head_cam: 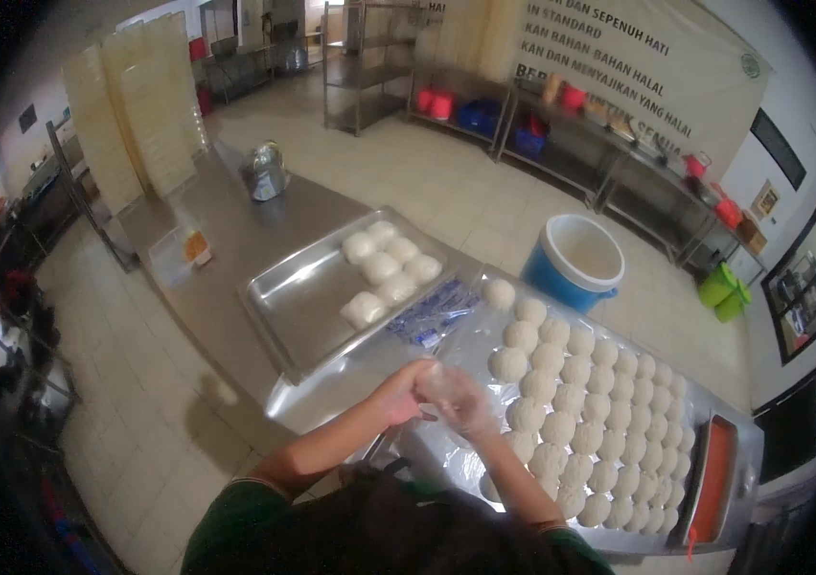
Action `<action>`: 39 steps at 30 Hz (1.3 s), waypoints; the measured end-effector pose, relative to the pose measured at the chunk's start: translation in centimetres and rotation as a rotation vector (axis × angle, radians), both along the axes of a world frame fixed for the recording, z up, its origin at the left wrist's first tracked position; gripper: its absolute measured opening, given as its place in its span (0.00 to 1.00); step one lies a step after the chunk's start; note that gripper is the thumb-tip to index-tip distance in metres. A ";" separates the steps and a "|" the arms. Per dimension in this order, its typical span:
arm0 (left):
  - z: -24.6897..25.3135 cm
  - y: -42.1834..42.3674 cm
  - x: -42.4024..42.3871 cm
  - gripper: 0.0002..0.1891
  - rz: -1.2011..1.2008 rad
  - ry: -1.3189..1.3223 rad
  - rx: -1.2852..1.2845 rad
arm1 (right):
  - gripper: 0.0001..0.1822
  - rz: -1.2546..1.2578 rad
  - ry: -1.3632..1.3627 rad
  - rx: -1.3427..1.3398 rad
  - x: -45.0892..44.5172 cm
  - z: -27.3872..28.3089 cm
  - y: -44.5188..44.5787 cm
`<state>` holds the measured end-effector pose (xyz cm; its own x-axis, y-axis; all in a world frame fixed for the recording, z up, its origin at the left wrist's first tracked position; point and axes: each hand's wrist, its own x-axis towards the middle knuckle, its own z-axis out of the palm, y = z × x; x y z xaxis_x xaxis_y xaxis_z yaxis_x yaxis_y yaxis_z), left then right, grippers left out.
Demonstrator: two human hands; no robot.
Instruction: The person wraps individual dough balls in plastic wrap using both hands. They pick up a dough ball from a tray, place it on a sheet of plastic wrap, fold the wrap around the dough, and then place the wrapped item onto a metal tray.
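Note:
My left hand (408, 392) and my right hand (464, 404) meet at the near side of the steel table (321, 402). Between them is a pale, translucent plastic bag (439, 379); motion blur hides what it contains. Rows of round whitish dough balls (587, 410) lie to the right on clear plastic sheeting (451, 460). Just beyond my hands is a pile of blue-printed plastic packaging (444, 309). A shallow metal tray (289, 316) to the left holds several balls wrapped in clear plastic (381, 267).
At the right end stands a metal pan of orange-red contents (711, 481). Behind the table is a blue bucket with a white rim (584, 248). A shiny silver container (268, 171) and a clear box with orange contents (181, 251) rest farther left. Steel shelves (372, 79) line the back.

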<state>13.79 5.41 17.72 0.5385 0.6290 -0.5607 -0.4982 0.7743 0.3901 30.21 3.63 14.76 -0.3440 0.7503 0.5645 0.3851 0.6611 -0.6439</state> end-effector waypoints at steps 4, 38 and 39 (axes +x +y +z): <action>1.0 -0.2 1.5 0.29 -0.088 0.509 0.725 | 0.31 -0.385 0.583 -0.255 0.8 -2.9 0.6; -12.3 15.0 -16.0 0.34 0.516 0.733 0.819 | 0.30 0.122 0.274 -0.994 -15.3 -4.0 23.3; -10.1 15.8 -16.5 0.33 0.513 0.656 0.657 | 0.31 0.117 0.242 -1.013 -16.3 -5.8 25.8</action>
<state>-2.69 21.21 7.63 -0.1618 0.9804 -0.1124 -0.2452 0.0704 0.9669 13.95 29.43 9.01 -0.4068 0.8799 -0.2456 0.1409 -0.2052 -0.9685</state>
